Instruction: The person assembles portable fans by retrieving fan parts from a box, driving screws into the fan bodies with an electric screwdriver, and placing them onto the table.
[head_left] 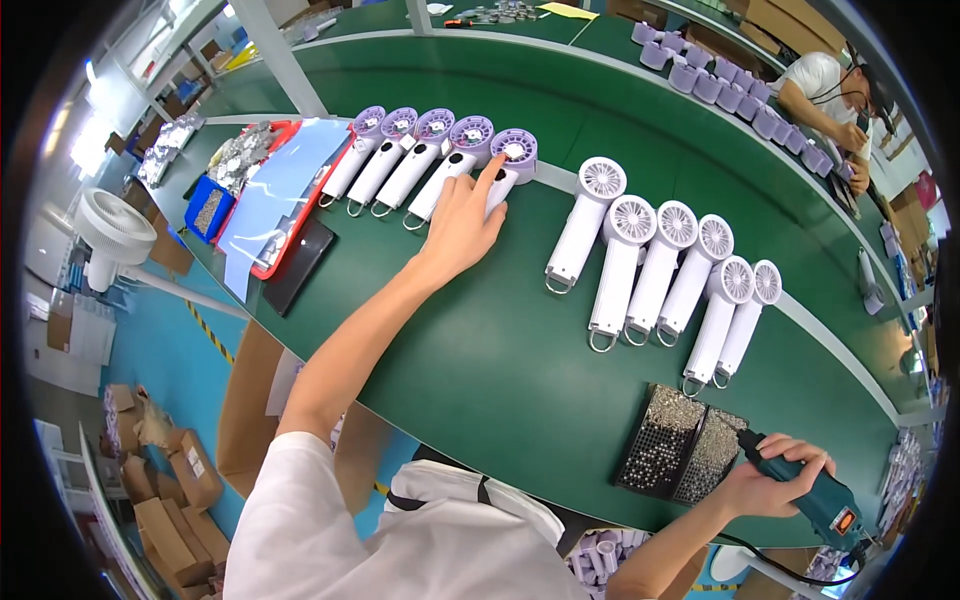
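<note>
My left hand [465,228] is on the last of a row of handheld fans with open purple heads. It grips the white handle of this handheld fan [517,146], the index finger stretched up onto its round head. To its left lie several more such fans [435,126], their inner parts showing. My right hand [775,485] is closed around a dark green electric screwdriver [830,505]. The screwdriver's tip is by the upper right edge of a black screw tray [658,440] filled with small screws. Between my hands lie several white fans with covered grilles [632,220].
At the left, a red tray [268,270] holds blue sheets, beside a blue box of small parts [209,208] and a black flat device [300,268]. A green partition [640,130] runs along the back. Beyond it another person [825,95] works near purple fan parts [700,85]. A cable hangs off the screwdriver.
</note>
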